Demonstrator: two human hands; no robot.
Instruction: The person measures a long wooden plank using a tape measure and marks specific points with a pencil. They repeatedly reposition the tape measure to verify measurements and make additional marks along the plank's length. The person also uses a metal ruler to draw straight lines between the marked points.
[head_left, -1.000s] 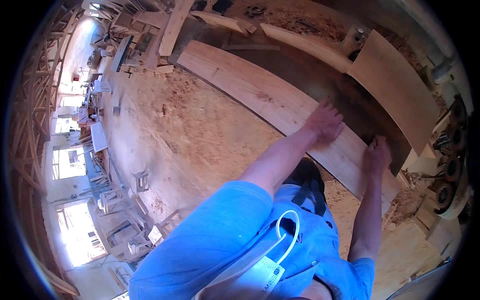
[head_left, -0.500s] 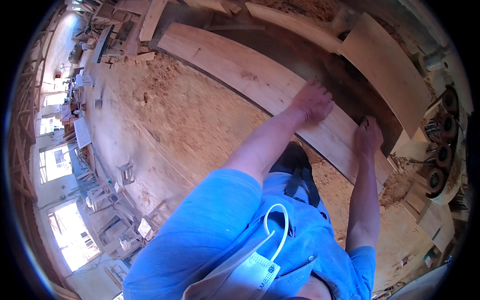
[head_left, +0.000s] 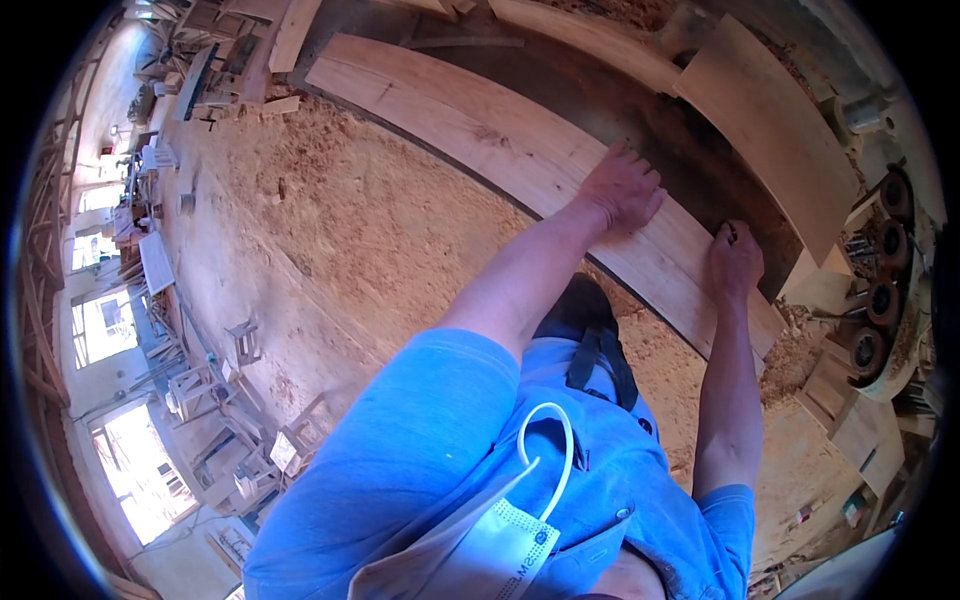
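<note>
A long, pale wooden board [head_left: 470, 125] with knots lies across a dark, dusty worktop [head_left: 690, 150], running from the far left toward the near right. My left hand [head_left: 622, 190] rests on the board's right half, its fingers curled toward the far edge. Close to the board's right end, my right hand [head_left: 735, 265] is closed in a pinch at the far edge. Something small and dark shows at its fingertips, too little to name. The undersides of both hands are hidden.
Beyond my right hand a wide wooden panel [head_left: 770, 130] leans over the worktop. Another board [head_left: 590, 45] lies at the back. Round machine parts [head_left: 882, 300] stand at the far right. Sawdust [head_left: 330, 220] covers the floor; wooden frames [head_left: 240, 450] and windows line the left.
The whole view has shifted slightly. Both hands keep nearly the same places on the board, and the right wrist has turned a little, showing more of the dark thing at its fingertips.
</note>
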